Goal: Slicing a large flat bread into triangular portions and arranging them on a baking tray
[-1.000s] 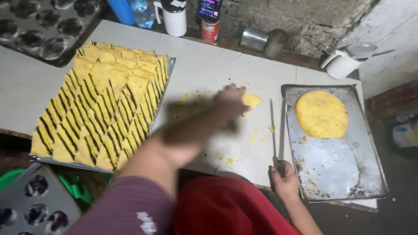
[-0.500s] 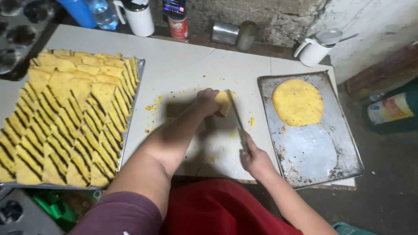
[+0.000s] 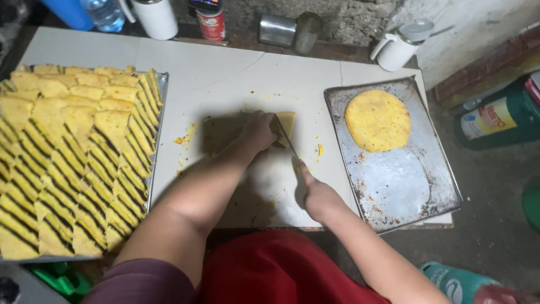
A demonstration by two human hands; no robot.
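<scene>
At frame centre, the left hand (image 3: 257,132) presses fingers on a yellow cake piece (image 3: 285,123); the right hand (image 3: 318,198) grips a knife (image 3: 287,141). A red-labelled can (image 3: 211,22) stands at top.

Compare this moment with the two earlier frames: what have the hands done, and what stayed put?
The left hand, a blur in mid-reach a second ago, has settled on the yellow piece on the white table. The right hand has brought the knife from beside the baking tray onto that piece. The round yellow cake and the tray of cut slices are unchanged.
</scene>
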